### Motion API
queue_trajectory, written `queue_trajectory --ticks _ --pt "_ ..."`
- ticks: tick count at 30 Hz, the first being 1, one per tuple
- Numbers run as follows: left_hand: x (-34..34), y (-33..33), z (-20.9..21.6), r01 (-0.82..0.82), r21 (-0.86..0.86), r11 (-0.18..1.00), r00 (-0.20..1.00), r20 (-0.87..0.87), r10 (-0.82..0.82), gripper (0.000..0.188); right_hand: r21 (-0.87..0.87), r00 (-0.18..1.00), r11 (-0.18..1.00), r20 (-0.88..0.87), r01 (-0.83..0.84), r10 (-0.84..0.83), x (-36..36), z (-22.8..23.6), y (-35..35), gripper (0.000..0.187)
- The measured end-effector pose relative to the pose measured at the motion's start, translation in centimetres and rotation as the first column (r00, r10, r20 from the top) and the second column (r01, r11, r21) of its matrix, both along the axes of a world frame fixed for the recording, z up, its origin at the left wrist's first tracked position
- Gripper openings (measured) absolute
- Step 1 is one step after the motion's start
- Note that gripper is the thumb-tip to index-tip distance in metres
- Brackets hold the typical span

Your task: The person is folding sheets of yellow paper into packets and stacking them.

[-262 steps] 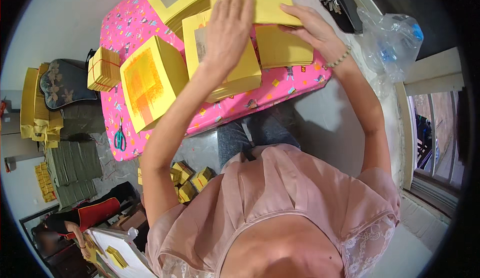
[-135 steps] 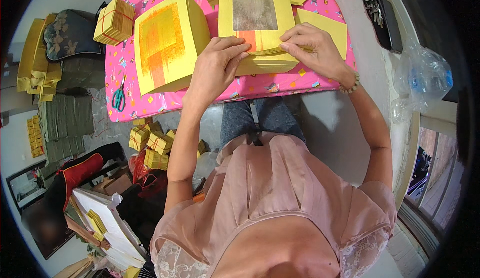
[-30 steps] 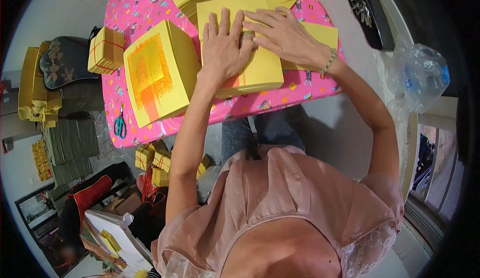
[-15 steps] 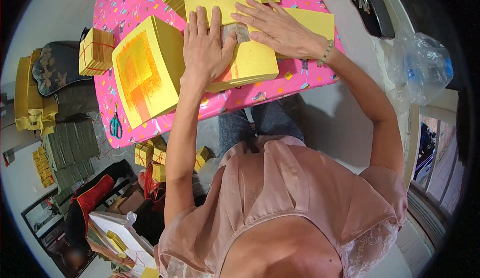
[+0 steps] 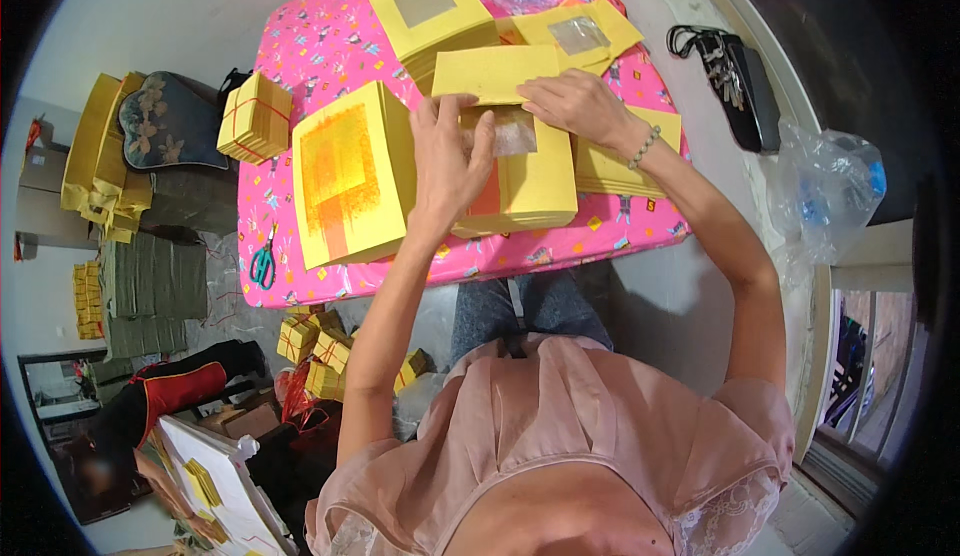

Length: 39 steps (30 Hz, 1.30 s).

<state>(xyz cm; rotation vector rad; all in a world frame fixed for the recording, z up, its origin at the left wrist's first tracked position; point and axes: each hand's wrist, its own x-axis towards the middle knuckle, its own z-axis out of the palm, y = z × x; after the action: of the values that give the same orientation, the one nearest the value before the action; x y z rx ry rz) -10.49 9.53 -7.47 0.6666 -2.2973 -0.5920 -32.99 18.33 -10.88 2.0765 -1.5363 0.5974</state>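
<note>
A stack of thick yellow paper (image 5: 545, 186) with a silvery patch (image 5: 508, 133) lies on the pink table, near its front edge. Across its far side a yellow sheet (image 5: 497, 71) lies folded or lifted. My left hand (image 5: 447, 156) touches the near left corner of that sheet, fingers bent and thumb spread away over the patch. With bunched fingers, my right hand (image 5: 580, 111) pinches the sheet's near right edge. To the left stands another yellow paper stack (image 5: 388, 206) with an orange-printed top.
Farther back are a silver-patched stack (image 5: 470, 28) and loose yellow sheets (image 5: 615, 31). On the pink tablecloth (image 5: 300, 46) lie teal-handled scissors (image 5: 263, 264) and a tied yellow bundle (image 5: 270, 121). A black bag (image 5: 740, 96) and clear plastic bag (image 5: 825, 176) are at right.
The view has shifted, showing more of the table's far side. My hands have gone from lying flat with spread fingers to bent fingers at the folded sheet's near edge.
</note>
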Motion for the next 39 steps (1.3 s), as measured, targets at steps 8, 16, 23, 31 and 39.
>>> queue_trajectory --ticks 8,16,23,31,39 --pt "-2.1 -1.9 -0.6 0.23 0.895 0.382 0.912 -0.336 0.237 0.064 -0.183 0.997 0.983 0.071 -0.012 0.025 1.6 0.4 1.5 0.024" --pt "-2.2 0.1 -1.6 0.355 0.826 0.438 0.84 -0.487 0.237 0.044 -0.064 0.975 0.991 0.198 0.114 -0.099 3.3 1.5 6.3 0.036" --pt "-2.7 4.6 -1.5 0.561 0.688 0.46 0.748 -0.659 0.074 0.033 -0.062 0.149 0.979 0.988 0.194 0.033 3.9 1.0 10.1 0.055" --pt "-6.1 11.4 -1.4 0.615 0.699 0.365 0.749 -0.662 0.007 0.056 0.053 -0.222 0.993 0.975 0.101 -0.03 0.2 -0.2 14.3 0.032" --pt "-6.3 17.4 -10.0 0.404 0.188 0.895 0.914 -0.048 -0.403 0.086 0.106 -0.326 0.985 0.944 0.138 -0.056 -2.3 -4.1 16.2 0.033"
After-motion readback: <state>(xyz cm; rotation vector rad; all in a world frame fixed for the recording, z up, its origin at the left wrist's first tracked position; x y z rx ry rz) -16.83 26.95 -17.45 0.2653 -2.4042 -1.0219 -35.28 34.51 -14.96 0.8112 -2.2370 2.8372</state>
